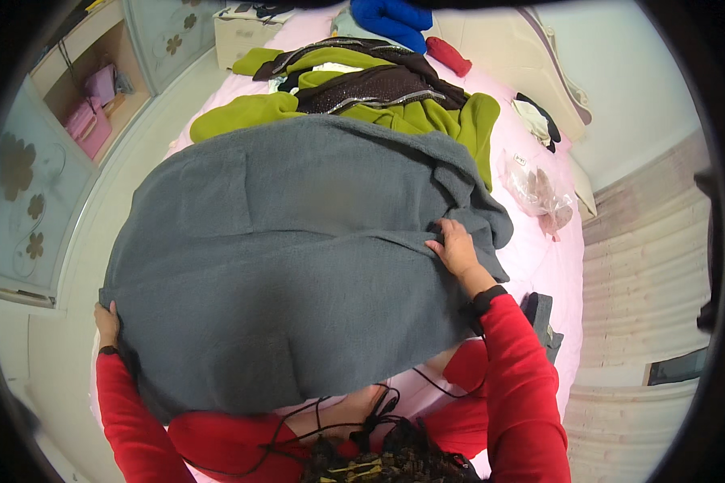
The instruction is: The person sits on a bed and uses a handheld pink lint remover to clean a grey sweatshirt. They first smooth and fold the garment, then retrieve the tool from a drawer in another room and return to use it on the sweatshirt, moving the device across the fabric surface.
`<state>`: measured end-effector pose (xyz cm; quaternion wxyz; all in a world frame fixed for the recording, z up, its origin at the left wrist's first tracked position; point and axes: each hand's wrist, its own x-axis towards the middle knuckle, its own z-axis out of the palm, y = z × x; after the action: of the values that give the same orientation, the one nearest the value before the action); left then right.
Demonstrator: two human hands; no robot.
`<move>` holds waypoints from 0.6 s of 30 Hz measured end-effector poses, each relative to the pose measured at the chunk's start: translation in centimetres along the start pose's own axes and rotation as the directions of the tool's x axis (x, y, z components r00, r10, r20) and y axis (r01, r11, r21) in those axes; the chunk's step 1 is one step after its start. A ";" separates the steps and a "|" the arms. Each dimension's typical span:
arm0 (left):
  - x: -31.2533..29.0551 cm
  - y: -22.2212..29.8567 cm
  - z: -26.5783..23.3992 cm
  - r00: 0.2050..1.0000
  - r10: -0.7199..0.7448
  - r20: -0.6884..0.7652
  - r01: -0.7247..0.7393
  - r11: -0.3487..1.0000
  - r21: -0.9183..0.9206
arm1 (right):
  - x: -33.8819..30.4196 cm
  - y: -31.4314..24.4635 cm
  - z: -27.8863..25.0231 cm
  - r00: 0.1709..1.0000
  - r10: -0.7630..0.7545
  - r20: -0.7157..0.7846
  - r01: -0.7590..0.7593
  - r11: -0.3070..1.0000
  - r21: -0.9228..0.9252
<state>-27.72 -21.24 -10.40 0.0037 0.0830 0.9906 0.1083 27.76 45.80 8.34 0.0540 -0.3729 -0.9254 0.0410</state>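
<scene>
A large grey coat [242, 266] of thick woolly cloth lies spread in front of me, covering part of my lap. Its outer left edge is gripped by my left hand [106, 324], thumb on top and fingers curled under the cloth. On the right, my right hand [457, 248] pinches a long raised fold that runs across the coat's middle. To the upper right of that hand the cloth is bunched in loose folds. A green and dark brown garment [370, 88] with glittery trim touches the coat's far edge.
The bed has a pink sheet [552, 266]. A clear plastic bag [540, 189] and a black-and-white cloth [536, 121] lie at right. Blue clothing [391, 22] and a red bundle [449, 56] sit near the headboard [499, 56]. Black cords [379, 410] cross my lap.
</scene>
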 end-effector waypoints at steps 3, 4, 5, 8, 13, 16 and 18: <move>-2.7 1.9 -3.0 0.994 0.063 -0.094 -0.062 0.998 0.015 | -2.8 -0.8 -1.9 0.993 -0.062 -0.099 0.063 0.998 0.007; -4.4 2.6 -5.0 0.972 0.216 -0.095 -0.219 0.975 -0.031 | -4.0 -1.0 -2.8 0.987 -0.079 -0.142 0.081 0.997 0.008; -6.2 3.7 -6.9 0.940 0.321 -0.116 -0.329 0.943 -0.056 | -5.3 -1.3 -3.6 0.990 -0.091 -0.106 0.096 0.994 0.049; -13.3 5.5 -11.4 0.820 0.566 -0.090 -0.572 0.802 -0.171 | -9.7 -1.6 -5.4 0.934 -0.353 -0.054 0.357 0.923 0.145; -24.5 -2.3 -15.6 0.525 0.148 0.838 -0.220 0.975 -0.035 | -14.2 1.5 -5.5 0.750 -0.365 0.551 0.375 0.922 0.100; -33.2 -9.2 -16.2 0.681 0.111 0.724 0.035 0.982 -0.184 | -13.6 3.6 -6.3 0.671 -0.120 0.732 0.278 0.956 -0.098; -40.0 -12.4 -16.2 0.643 -0.091 0.761 0.053 0.996 0.074 | -13.3 3.5 -7.3 0.712 -0.071 0.699 0.297 0.932 -0.208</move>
<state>9.31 -43.30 2.35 0.4227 0.0815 0.9017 0.0406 40.69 39.34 14.20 -0.3429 -0.2402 -0.9078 0.0258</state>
